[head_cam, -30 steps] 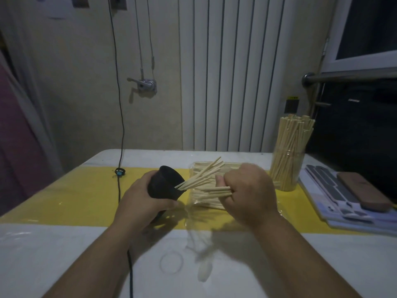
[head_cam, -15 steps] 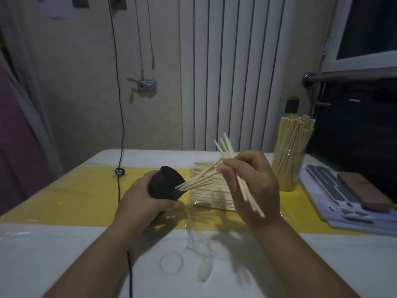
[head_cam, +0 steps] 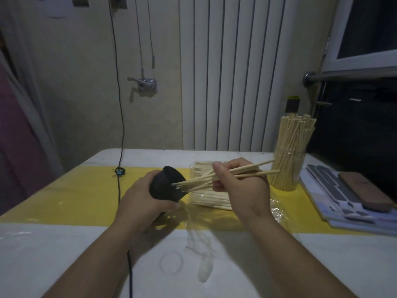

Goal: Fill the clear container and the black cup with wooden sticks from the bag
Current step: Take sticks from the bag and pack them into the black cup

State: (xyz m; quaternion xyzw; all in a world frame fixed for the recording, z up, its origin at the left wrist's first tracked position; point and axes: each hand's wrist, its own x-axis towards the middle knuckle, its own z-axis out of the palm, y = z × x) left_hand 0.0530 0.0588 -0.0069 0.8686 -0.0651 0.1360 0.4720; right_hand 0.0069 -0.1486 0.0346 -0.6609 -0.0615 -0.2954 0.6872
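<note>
Left hand point(head_cam: 144, 197): wrapped around the black cup point(head_cam: 166, 184), tilting its mouth toward the right, thumb under the lower edge.
Right hand point(head_cam: 240, 186): fingers curled, pinching a bundle of wooden sticks point(head_cam: 217, 176), tips at the cup mouth.
Forearms: bare, reaching in from the lower edge, converging.

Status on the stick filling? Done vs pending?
Done: clear container stands packed with sticks. In hand: left hand tilts the black cup while right hand feeds a bundle of sticks into its mouth. Left: many sticks remain in the bag.
</note>
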